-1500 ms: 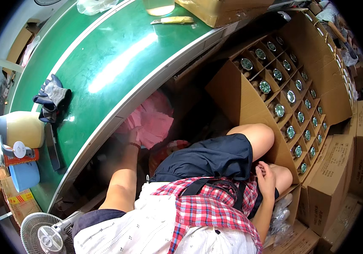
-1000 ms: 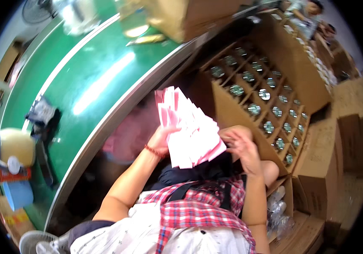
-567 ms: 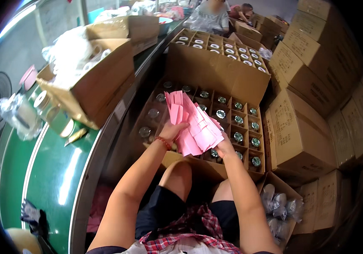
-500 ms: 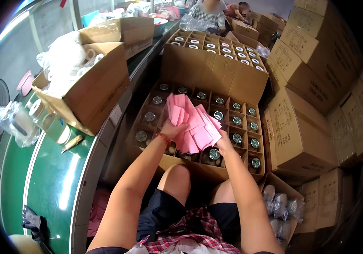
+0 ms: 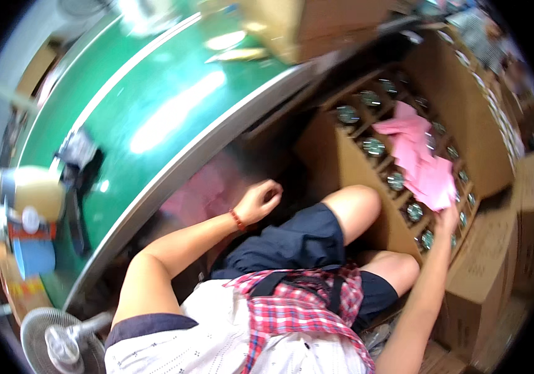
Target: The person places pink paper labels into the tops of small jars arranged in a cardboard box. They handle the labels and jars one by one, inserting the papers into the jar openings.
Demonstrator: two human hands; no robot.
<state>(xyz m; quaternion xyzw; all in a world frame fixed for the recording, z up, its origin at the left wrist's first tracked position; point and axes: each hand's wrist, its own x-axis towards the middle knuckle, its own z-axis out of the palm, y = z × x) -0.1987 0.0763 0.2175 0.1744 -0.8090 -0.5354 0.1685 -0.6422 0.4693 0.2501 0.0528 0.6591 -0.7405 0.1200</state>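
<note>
My right hand (image 5: 446, 219) grips one end of a fanned bunch of pink paper slips (image 5: 426, 171). The slips lie over a divided cardboard box (image 5: 357, 168), covering part of its cells. Round, shiny tops of jars (image 5: 373, 147) show in the cells around the paper. My left hand (image 5: 259, 202), with a red bead bracelet (image 5: 237, 219) at the wrist, is off the slips, between the green table and my knee. Its fingers are loosely curled with a gap to the thumb, and nothing shows in them. Beyond it lies a blurred pink pile (image 5: 201, 193) under the table's edge.
The green table (image 5: 173, 81) runs along my left, with a dark grey glove (image 5: 78, 153) on it. A fan (image 5: 61, 343) stands at the lower left. Closed cartons (image 5: 485, 268) stand to the right of the open box. A person (image 5: 479, 37) is at the far right.
The view has swung left. My left hand has let go of the pink slips and moved left, toward the table's edge. My right hand still holds the slips over the box.
</note>
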